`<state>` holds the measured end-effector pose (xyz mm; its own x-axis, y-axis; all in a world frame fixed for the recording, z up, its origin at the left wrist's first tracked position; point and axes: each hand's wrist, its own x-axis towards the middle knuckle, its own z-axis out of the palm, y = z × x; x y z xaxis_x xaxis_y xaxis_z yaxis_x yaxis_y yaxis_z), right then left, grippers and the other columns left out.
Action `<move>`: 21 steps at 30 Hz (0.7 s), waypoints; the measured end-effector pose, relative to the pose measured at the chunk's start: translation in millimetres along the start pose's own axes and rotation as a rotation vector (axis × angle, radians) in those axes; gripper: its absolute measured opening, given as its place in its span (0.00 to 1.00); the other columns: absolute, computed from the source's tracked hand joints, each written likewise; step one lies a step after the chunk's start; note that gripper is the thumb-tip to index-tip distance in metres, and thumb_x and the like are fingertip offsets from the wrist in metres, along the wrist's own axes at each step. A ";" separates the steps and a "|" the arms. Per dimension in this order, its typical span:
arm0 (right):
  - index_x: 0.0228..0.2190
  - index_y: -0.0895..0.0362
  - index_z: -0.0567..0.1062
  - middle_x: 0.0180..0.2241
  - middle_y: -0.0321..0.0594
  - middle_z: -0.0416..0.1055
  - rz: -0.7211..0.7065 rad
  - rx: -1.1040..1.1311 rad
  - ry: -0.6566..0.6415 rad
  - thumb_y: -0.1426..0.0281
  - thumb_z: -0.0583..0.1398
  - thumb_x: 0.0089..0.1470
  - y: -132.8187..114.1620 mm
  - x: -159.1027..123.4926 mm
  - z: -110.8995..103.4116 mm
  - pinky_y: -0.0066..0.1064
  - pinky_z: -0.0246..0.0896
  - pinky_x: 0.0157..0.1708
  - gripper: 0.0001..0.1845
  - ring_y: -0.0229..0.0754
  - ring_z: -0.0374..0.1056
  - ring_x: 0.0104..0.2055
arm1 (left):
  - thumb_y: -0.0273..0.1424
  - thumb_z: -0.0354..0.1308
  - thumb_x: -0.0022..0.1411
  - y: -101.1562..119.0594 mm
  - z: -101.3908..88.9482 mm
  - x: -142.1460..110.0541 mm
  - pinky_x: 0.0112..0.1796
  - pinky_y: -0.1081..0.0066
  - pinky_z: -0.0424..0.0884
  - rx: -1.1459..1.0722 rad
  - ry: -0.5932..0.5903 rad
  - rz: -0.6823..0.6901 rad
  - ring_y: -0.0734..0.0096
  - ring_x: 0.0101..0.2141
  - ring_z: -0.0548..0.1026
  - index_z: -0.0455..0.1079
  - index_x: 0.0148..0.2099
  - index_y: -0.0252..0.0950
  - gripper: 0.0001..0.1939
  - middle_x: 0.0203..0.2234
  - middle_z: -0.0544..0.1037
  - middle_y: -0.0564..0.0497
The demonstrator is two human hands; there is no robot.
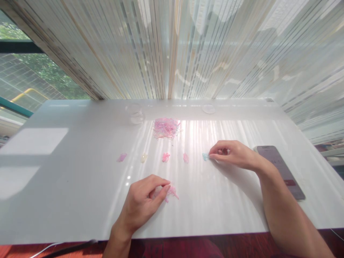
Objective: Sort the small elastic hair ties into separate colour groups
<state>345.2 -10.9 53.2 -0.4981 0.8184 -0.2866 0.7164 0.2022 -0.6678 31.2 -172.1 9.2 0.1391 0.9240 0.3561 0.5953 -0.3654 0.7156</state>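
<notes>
My right hand (228,154) is closed in a pinch at the right edge of a small light-blue cluster of thin loops (205,156), its fingertips touching the loops. Nearer the front edge, my left hand (146,195) has thumb and index finger pressed together over a loose pink heap of similar loops (172,193); what lies between these fingertips is hidden. In a row left of the blue cluster lie a pale pink cluster (186,157), a bright pink one (166,157), a cream one (144,157) and a purple one (122,157).
A larger mixed pink and purple pile (166,128) lies farther back on the white table (80,200). Behind it stand a clear round container (135,114) at left and a clear lid (209,109) at right. A phone (279,172) lies beside my right forearm.
</notes>
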 end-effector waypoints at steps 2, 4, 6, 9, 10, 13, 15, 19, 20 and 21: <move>0.31 0.51 0.83 0.34 0.40 0.79 0.000 0.003 -0.002 0.54 0.63 0.57 -0.2 -0.3 -0.1 0.37 0.65 0.36 0.15 0.43 0.70 0.34 | 0.29 0.62 0.71 0.0 0.1 -0.2 0.25 0.76 0.66 0.001 -0.003 -0.006 0.78 0.20 0.66 0.78 0.43 0.40 0.03 0.27 0.79 0.56; 0.31 0.51 0.83 0.34 0.40 0.79 -0.002 0.006 -0.004 0.54 0.63 0.57 0.1 -0.4 -0.1 0.37 0.65 0.36 0.15 0.44 0.70 0.34 | 0.29 0.62 0.71 0.2 0.0 -0.3 0.25 0.76 0.66 0.000 -0.005 -0.010 0.78 0.20 0.66 0.78 0.43 0.39 0.04 0.26 0.79 0.56; 0.31 0.51 0.83 0.34 0.40 0.79 -0.005 0.008 -0.003 0.54 0.64 0.57 0.7 -0.5 0.0 0.37 0.65 0.37 0.15 0.44 0.70 0.35 | 0.29 0.61 0.72 0.8 -0.5 -0.3 0.25 0.76 0.66 0.002 -0.009 -0.012 0.78 0.20 0.66 0.78 0.42 0.39 0.04 0.26 0.79 0.56; 0.32 0.51 0.83 0.35 0.41 0.79 -0.007 0.010 0.001 0.54 0.63 0.57 1.0 -0.6 0.1 0.38 0.66 0.37 0.15 0.45 0.70 0.35 | 0.29 0.61 0.72 2.1 -1.3 0.3 0.25 0.76 0.66 0.006 -0.016 -0.011 0.78 0.21 0.66 0.78 0.42 0.39 0.05 0.26 0.79 0.56; 0.32 0.51 0.83 0.35 0.41 0.79 -0.008 0.011 0.001 0.54 0.63 0.57 0.8 -0.8 0.0 0.38 0.67 0.37 0.15 0.45 0.70 0.35 | 0.29 0.61 0.72 2.5 -1.4 0.7 0.25 0.76 0.66 0.005 -0.020 -0.010 0.78 0.21 0.66 0.78 0.41 0.39 0.06 0.26 0.79 0.56; 0.32 0.52 0.83 0.35 0.42 0.79 -0.009 0.015 -0.001 0.54 0.63 0.58 -0.3 -1.0 -0.1 0.39 0.67 0.37 0.16 0.45 0.70 0.35 | 0.28 0.61 0.72 2.7 -0.7 1.7 0.25 0.76 0.65 0.003 -0.020 -0.013 0.78 0.21 0.66 0.78 0.41 0.39 0.06 0.26 0.79 0.56; 0.32 0.52 0.83 0.34 0.41 0.79 -0.005 0.017 0.002 0.55 0.63 0.58 -0.8 -0.9 0.1 0.38 0.67 0.37 0.15 0.44 0.70 0.34 | 0.28 0.61 0.72 2.4 -0.2 1.8 0.25 0.76 0.65 0.006 -0.013 -0.019 0.78 0.21 0.66 0.78 0.41 0.40 0.05 0.27 0.79 0.56; 0.32 0.52 0.82 0.34 0.39 0.78 -0.007 0.020 0.007 0.57 0.62 0.58 -0.5 -0.4 1.0 0.37 0.67 0.37 0.13 0.43 0.70 0.34 | 0.28 0.61 0.72 2.0 -3.4 0.2 0.25 0.76 0.66 0.009 0.006 -0.027 0.78 0.21 0.66 0.78 0.42 0.39 0.05 0.28 0.80 0.56; 0.32 0.52 0.82 0.34 0.39 0.78 -0.008 0.020 0.007 0.57 0.62 0.58 -0.4 -0.3 1.2 0.37 0.66 0.36 0.13 0.43 0.70 0.34 | 0.28 0.61 0.72 1.9 -5.1 -0.4 0.25 0.76 0.67 0.006 0.008 -0.024 0.78 0.22 0.67 0.78 0.42 0.39 0.04 0.29 0.80 0.55; 0.33 0.52 0.82 0.34 0.39 0.78 -0.010 0.020 0.007 0.57 0.62 0.58 -0.5 -0.3 1.4 0.37 0.66 0.36 0.13 0.43 0.70 0.34 | 0.28 0.61 0.72 1.9 -7.0 -1.0 0.26 0.76 0.68 0.003 0.010 -0.021 0.78 0.22 0.68 0.78 0.42 0.39 0.04 0.30 0.81 0.55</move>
<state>344.3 -12.0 52.7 -0.5015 0.8202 -0.2752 0.7017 0.1995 -0.6839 26.6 -174.6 14.4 0.1189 0.9304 0.3468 0.6003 -0.3456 0.7213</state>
